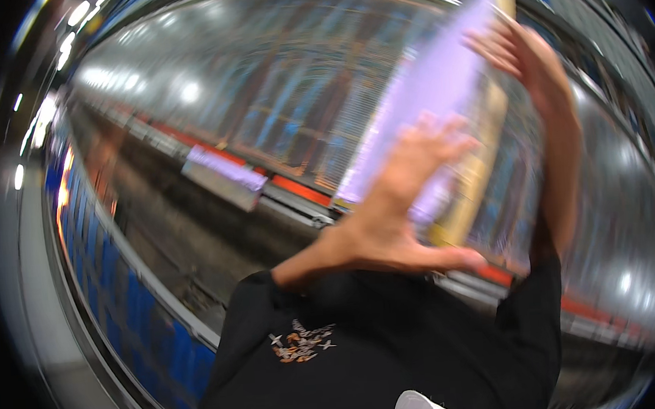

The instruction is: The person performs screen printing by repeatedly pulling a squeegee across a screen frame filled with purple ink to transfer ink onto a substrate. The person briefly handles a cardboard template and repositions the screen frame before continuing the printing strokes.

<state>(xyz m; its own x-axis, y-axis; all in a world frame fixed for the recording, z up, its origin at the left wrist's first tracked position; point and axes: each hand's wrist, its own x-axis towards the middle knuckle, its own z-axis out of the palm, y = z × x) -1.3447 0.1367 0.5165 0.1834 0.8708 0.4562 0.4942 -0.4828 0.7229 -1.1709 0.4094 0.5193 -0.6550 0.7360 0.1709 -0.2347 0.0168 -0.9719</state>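
Spreading left hand (379, 231): in the head view, your fingers fanned open and your thumb stood apart, in front of the lavender panel (439, 67); contact was unclear.
Right hand (522, 50): your bent fingers overlapped the panel's upper end; blur made it impossible to tell whether they gripped.
Panel: long, flat and smooth-looking, it slanted from upper right toward lower middle.
Pale yellow strip (484, 159): narrow, it ran along the panel's right side.
Glossy surface (281, 78): broad and streaked blue and brown, it stretched behind.
Orange-red rail (300, 190): thin, it followed the near edge.
Smaller lavender piece (226, 170): oblong, it lay beside the rail, to your left.
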